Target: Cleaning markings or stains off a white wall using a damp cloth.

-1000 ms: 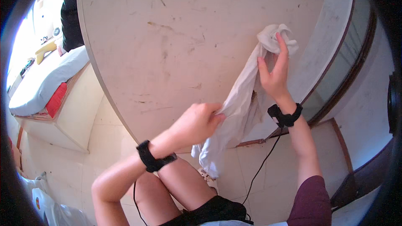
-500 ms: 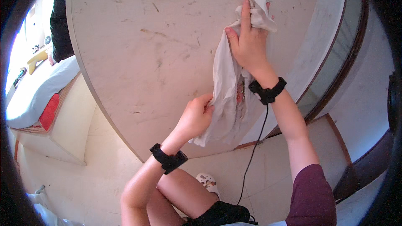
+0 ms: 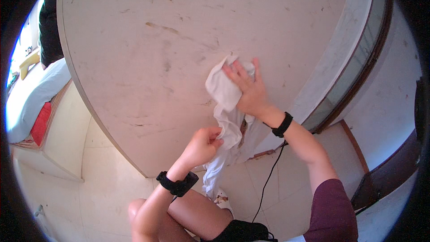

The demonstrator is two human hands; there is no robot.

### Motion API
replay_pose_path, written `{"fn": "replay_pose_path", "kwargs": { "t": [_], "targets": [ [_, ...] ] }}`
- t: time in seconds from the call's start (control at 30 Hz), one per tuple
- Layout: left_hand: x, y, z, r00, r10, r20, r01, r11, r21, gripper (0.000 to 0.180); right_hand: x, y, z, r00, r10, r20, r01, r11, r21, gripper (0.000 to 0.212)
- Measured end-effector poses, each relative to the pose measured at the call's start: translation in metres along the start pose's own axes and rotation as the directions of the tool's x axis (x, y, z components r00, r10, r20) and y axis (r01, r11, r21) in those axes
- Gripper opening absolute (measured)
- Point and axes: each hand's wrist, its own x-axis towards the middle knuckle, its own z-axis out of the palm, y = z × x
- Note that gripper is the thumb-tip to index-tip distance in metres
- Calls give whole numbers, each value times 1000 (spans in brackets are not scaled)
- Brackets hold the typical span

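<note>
A crumpled white cloth (image 3: 225, 90) lies against a large pale panel (image 3: 134, 76) marked with dark smudges and scuffs. My right hand (image 3: 249, 90) rests on the cloth's upper bunch, its fingers spread and pressing it to the panel. Lower down, my left hand (image 3: 201, 147) pinches the cloth's edge between thumb and fingers. The cloth's tail drops past the panel's lower edge toward my white shoe (image 3: 222, 198). A coloured patch shows between its folds, too small to make out.
Along the right runs a brown-framed glass strip (image 3: 358, 76). A bed-like block with a pale cover (image 3: 31, 103) stands at the left, near a dark hanging garment (image 3: 50, 27). A black cable (image 3: 269, 179) hangs from my right wrist. Tiled floor (image 3: 107, 166) lies below.
My right hand has slid down toward me and left, bunching the cloth's top with it, and its fingers have spread. My left hand has shifted slightly down; the cloth's tail hangs lower.
</note>
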Motion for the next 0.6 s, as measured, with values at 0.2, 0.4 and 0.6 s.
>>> {"fn": "replay_pose_path", "kwargs": {
  "t": [0.2, 0.4, 0.6],
  "targets": [
    [-3, 14, 6, 996, 58, -65, -65, 992, -109, 14, 44, 11, -27, 977, 170, -131, -181, 980, -76, 39],
    [-12, -14, 1, 992, -31, -122, 6, 979, -202, 22, 9, -12, -17, 988, 146, 44, -150, 983, 104, 37],
    [-10, -12, 1, 995, -55, -79, 28, 951, -309, 23, 17, -8, -18, 994, 104, 19, -105, 993, 57, 32]
  ]
}}
